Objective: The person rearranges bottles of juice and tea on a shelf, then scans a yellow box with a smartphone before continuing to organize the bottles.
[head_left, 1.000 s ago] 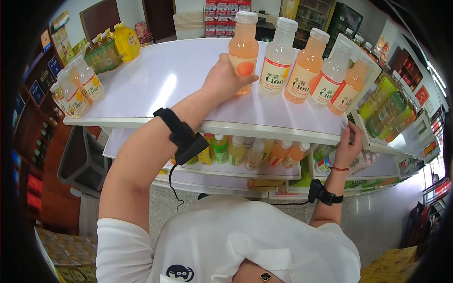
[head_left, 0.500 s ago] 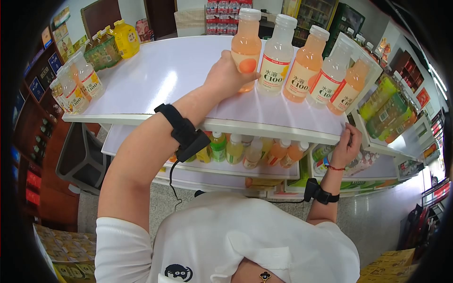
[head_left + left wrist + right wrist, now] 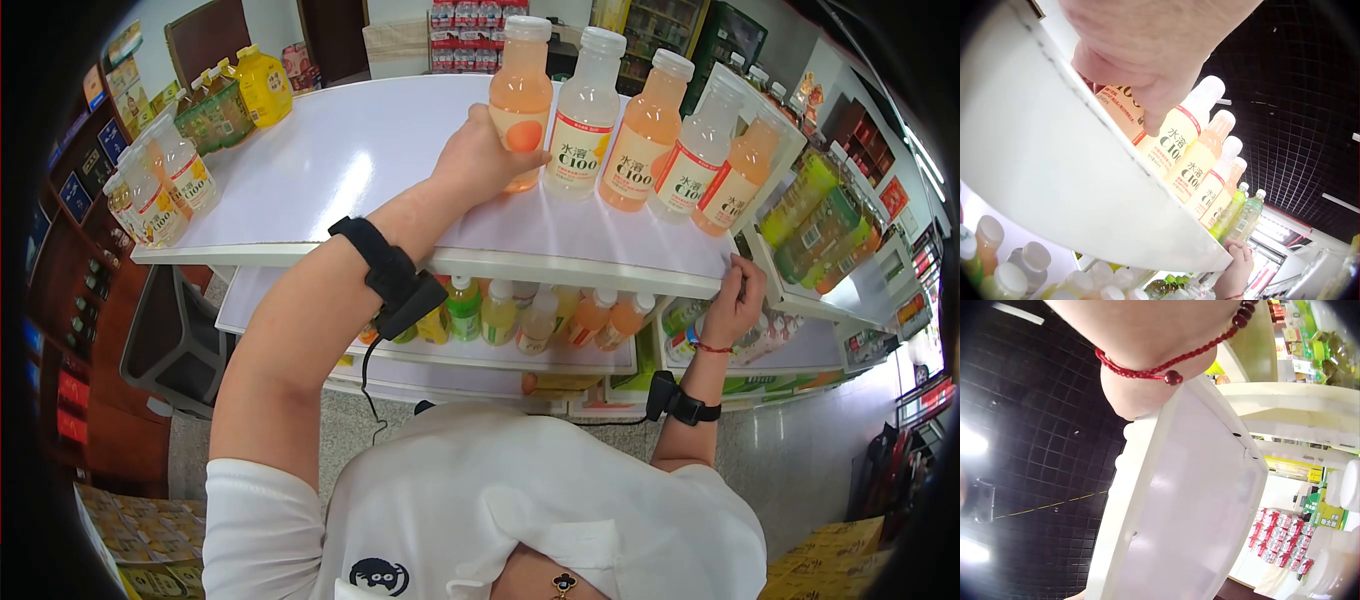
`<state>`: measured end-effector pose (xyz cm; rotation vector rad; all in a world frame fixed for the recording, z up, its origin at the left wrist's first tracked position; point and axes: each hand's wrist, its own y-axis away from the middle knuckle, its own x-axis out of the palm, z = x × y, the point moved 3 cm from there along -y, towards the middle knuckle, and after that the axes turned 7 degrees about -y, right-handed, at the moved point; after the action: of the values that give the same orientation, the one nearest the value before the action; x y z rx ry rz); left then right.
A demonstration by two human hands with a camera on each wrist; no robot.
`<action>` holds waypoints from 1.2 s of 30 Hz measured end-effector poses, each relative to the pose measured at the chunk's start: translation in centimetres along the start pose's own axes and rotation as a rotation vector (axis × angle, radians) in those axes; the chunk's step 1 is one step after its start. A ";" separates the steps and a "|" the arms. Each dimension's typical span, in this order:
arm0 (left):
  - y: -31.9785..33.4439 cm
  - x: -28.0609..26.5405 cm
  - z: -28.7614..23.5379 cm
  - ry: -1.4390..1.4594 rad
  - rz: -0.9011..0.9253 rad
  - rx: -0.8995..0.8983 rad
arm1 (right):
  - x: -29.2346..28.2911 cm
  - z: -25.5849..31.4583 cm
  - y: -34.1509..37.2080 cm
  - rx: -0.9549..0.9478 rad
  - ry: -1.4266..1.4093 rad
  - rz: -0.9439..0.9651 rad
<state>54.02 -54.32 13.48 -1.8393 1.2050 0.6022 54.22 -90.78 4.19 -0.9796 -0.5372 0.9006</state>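
In the head view, my left hand [image 3: 482,158] grips the lower part of a peach-coloured drink bottle [image 3: 522,75], thumb across its label. This bottle stands upright at the left end of a row on the white shelf top [image 3: 420,120]. Close to its right is a clear bottle [image 3: 580,130], followed by an orange bottle [image 3: 638,150], another clear bottle [image 3: 692,165] and another orange one [image 3: 740,175]. My right hand [image 3: 735,303] rests at the shelf's front right corner, fingers loosely curled; its fingers are hidden in the right wrist view.
At the shelf's left end stand a bottle group [image 3: 160,190], a green-wrapped pack [image 3: 215,110] and a yellow jug [image 3: 264,88]. Several bottles [image 3: 500,318] fill the lower shelf. Green tea bottles [image 3: 825,225] stand on the neighbouring shelf at right. A dark chair [image 3: 180,340] is at left.
My left hand and the peach-coloured bottle have shifted slightly right, narrowing the gap to the clear bottle, and then stayed nearly still. The right hand stays at the shelf corner.
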 end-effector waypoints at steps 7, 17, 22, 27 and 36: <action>0.2 -0.2 1.2 0.023 0.077 0.046 | -0.2 -0.4 0.1 0.063 0.040 0.045; 3.4 -4.7 7.1 0.011 0.022 0.051 | -0.2 -0.3 -0.2 0.020 0.090 0.035; 5.2 -11.4 15.1 -0.092 -0.124 0.044 | -1.0 -4.2 -0.4 0.081 0.207 0.088; 7.2 -17.8 21.9 -0.098 -0.238 -0.005 | -0.8 -2.7 -0.8 0.091 0.435 0.162; 10.5 -26.1 30.1 -0.322 -0.647 -0.020 | 0.8 -0.2 -1.7 0.192 0.877 0.452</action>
<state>34.99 -17.82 12.97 -1.9149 0.3554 0.5057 55.48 -90.65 5.56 -1.2195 0.5222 0.7946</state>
